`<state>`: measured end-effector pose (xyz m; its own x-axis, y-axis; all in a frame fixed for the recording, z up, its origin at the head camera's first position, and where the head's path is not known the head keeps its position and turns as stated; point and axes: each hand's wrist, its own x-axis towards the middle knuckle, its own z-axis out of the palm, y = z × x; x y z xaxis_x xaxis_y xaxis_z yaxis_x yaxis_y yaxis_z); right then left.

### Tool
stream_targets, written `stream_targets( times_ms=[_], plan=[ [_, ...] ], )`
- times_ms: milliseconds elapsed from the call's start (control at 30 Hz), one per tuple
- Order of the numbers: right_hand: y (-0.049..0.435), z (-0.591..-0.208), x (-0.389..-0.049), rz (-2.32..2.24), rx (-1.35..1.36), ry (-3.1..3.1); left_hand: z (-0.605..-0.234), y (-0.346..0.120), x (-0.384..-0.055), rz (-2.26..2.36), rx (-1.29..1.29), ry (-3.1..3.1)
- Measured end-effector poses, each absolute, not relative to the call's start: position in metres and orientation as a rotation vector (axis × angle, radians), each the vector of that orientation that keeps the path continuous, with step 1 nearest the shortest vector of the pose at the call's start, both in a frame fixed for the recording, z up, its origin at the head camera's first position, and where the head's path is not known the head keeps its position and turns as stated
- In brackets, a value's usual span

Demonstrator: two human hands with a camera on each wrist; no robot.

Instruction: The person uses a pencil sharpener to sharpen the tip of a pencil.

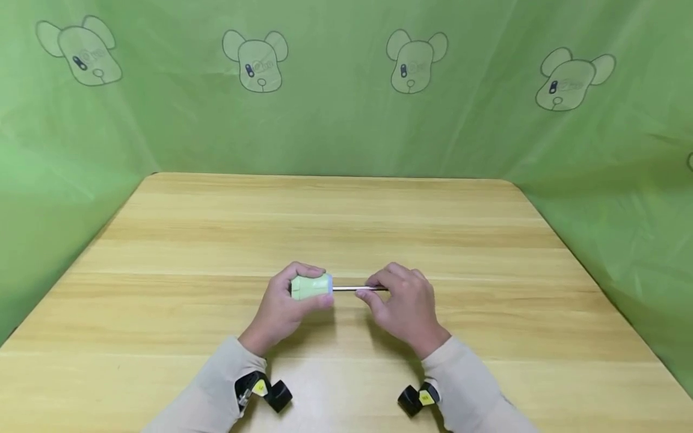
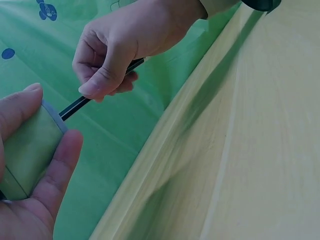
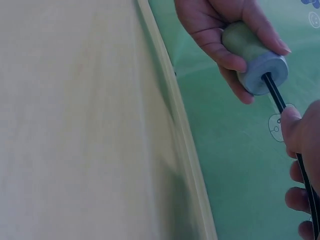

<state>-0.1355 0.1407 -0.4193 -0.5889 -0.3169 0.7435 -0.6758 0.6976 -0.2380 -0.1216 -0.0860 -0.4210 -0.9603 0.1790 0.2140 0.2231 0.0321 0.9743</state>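
Observation:
My left hand [image 1: 280,311] grips a light green pencil sharpener [image 1: 310,288], a rounded barrel with a bluish-grey end face. That end points right, and a dark pencil [image 1: 348,288] with a pale stripe goes into its central hole, best seen in the right wrist view. Thumb and fingers of my right hand [image 1: 407,300] pinch the pencil along its shaft, a short way out from the sharpener [image 3: 262,70]. In the left wrist view the far end of the pencil [image 2: 75,107] shows past the right hand. The pencil's tip is hidden inside the sharpener. Both hands are above the tabletop.
A light wood-grain table [image 1: 346,228] spreads beneath the hands. Green curtains [image 1: 335,120] printed with cartoon animal heads enclose its back and sides. Black camera mounts with yellow labels sit at the left wrist [image 1: 265,390] and right wrist [image 1: 418,398].

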Motion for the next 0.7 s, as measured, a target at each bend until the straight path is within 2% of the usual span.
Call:
stream_targets(
  times_ms=[467,700],
  plan=[
    [0.1372,-0.4189,-0.1339,0.672,0.716,-2.218,-0.4208,-0.0862,-0.1202,-2.128,-0.442,-2.216],
    [0.1409,-0.4174,-0.1358,0.664,0.841,-2.078,-0.4173,-0.0878,-0.1185,-2.139,-0.472,-2.216]
  ],
)
